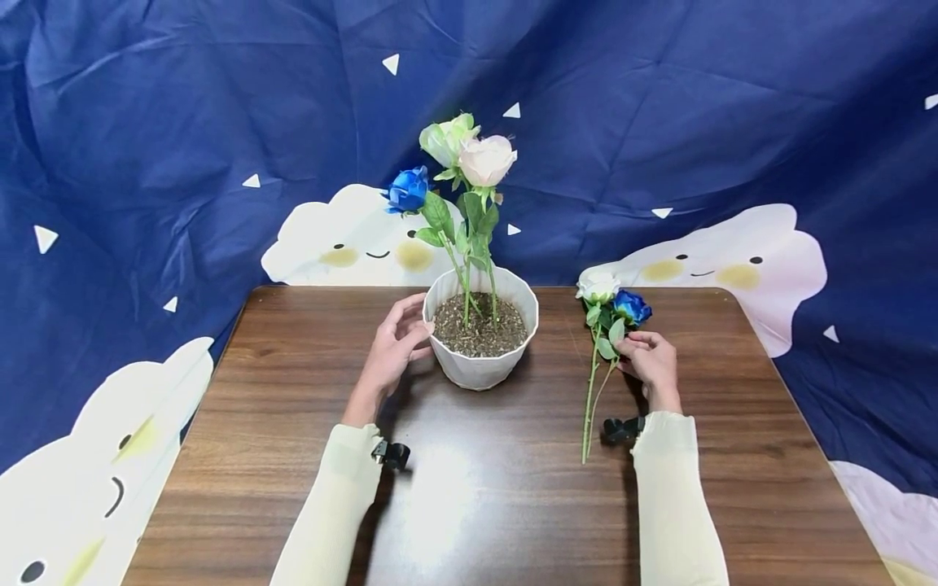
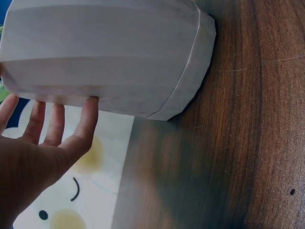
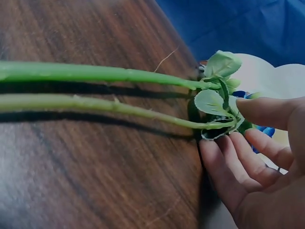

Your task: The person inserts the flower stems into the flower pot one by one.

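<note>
white and many-sided, the pot (image 1: 479,370) stands upright near the far edge of the brown table (image 1: 528,505), in the middle of the head view. brown soil (image 1: 476,338) sits inside, a bit below the rim. three flowers stand up in it: a blue bloom (image 1: 407,190) leaning to 11 o'clock, then a pale green rose (image 1: 443,142) and a pale pink rose (image 1: 488,160), close together near 12 o'clock. the left hand (image 1: 392,350) is at the pot's 9 o'clock and holds its side, thumb by the rim and bent fingertips on the wall. at the pot's 3 o'clock, apart from it, a white rose (image 1: 598,285) and a dark blue rose (image 1: 633,307) lie side by side, stems pointing to 6 o'clock. the right hand (image 1: 650,358) is at their 4 o'clock and pinches the dark blue rose by its leaves. both arms come in from 6 o'clock in cream sleeves (image 1: 670,496), each with a black clip (image 1: 621,430) at the wrist. behind it all, at 12 o'clock, hangs a blue cloth (image 1: 586,65) with small white triangles (image 1: 392,63) and smiling clouds (image 1: 352,232).
</note>
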{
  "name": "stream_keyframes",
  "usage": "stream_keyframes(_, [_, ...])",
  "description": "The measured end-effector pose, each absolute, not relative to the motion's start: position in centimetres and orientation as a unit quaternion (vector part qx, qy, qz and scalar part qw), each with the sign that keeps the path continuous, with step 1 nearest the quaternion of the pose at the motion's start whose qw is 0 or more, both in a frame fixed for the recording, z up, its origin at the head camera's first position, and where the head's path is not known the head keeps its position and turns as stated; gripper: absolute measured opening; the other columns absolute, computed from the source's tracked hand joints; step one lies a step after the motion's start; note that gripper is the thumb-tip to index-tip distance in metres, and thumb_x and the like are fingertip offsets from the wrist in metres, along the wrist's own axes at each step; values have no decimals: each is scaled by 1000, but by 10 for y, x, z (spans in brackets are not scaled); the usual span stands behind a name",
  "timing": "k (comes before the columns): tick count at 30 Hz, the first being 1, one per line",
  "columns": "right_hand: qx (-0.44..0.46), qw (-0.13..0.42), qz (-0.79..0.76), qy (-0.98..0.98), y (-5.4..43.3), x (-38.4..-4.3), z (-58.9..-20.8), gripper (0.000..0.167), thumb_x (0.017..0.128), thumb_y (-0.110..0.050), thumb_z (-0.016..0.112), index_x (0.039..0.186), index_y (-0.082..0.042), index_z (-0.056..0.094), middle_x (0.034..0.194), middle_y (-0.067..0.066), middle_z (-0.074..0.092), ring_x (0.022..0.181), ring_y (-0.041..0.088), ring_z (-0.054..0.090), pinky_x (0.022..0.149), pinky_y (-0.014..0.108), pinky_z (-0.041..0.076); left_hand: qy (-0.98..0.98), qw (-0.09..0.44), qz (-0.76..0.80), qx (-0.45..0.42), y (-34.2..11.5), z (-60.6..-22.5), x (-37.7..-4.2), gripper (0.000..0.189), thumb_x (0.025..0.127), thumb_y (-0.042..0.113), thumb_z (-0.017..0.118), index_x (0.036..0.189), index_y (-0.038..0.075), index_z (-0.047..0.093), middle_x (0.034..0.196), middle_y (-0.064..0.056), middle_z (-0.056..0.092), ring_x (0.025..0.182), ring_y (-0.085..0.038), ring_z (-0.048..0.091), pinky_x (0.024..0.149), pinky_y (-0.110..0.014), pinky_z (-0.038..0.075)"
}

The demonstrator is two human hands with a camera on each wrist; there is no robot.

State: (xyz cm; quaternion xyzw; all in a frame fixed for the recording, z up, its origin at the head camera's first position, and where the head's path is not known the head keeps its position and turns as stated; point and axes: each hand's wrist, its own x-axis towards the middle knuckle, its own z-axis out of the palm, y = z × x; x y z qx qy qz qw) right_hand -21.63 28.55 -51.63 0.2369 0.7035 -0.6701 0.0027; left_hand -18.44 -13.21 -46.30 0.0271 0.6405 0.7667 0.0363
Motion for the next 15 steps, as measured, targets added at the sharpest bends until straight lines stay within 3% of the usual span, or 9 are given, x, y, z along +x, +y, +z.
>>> stream_keyframes(9, [216,54,-633,742,287,-213,-518,54,91,-1,70,138,9,44,105,1,66,74,1,66,68,25,61,641,36,766,25,-132,-463,-181,54,95,7,62,146,13,48,143,-21,48,119,-32,54,89,-50,57])
stream_keyframes(15, [228,54,-631,740,287,-216,-518,50,90,0,68,136,7,48,95,-6,69,74,0,65,66,24,60,640,39,767,27,-133,-463,-183,53,96,8,62,147,14,48,143,-22,48,120,-34,53,90,-52,56])
